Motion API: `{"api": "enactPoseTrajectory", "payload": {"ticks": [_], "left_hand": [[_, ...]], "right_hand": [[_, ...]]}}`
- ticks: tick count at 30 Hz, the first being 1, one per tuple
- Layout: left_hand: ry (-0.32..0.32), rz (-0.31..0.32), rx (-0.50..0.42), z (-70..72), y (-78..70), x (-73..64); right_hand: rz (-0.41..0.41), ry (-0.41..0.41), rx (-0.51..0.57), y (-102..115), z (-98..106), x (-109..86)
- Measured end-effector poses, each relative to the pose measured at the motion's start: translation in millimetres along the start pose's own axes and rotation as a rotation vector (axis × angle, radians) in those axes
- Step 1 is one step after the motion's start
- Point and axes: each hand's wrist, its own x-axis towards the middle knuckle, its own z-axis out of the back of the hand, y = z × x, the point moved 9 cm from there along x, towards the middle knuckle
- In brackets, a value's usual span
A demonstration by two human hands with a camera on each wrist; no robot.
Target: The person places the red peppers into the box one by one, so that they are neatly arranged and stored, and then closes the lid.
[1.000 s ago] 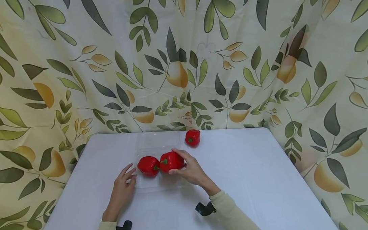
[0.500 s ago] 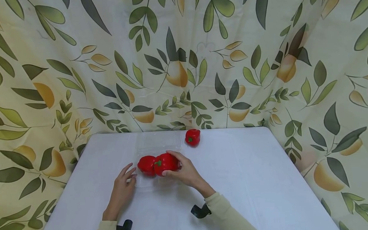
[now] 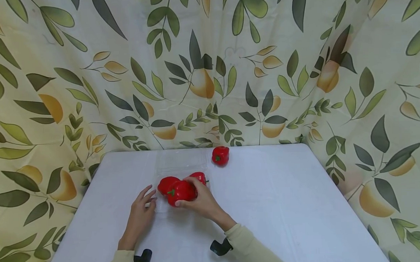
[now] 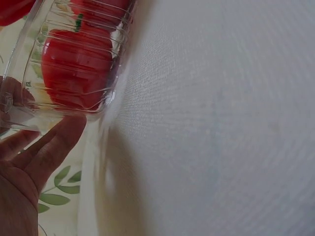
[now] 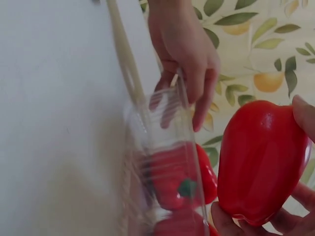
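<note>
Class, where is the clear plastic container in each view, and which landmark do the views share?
Head: the clear plastic container lies just left of and below centre.
Left wrist: upper left, running out of frame.
Right wrist: lower middle, running off the bottom.
Shared landmark: the left hand, at its edge.

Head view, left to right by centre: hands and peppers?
Left hand → leftmost red pepper → held red pepper → right hand → far red pepper. Left out, order unclear: partly hidden red pepper.
</note>
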Motion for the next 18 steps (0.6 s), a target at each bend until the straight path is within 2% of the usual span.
{"api": "enactPoseTrajectory", "payload": {"ticks": [10,18], "left_hand": [[0.023,0.021,-0.003,-4.1,0.3,-1.2],[0.013,0.019,0.017,-0.8,0.4,-1.9]], "right_hand": [[-0.002,-0.035,-0.036,-3.4,-14.1,-3.6],[0.010,-0.043,-0.107,-4.8,-30.9,0.1]]}}
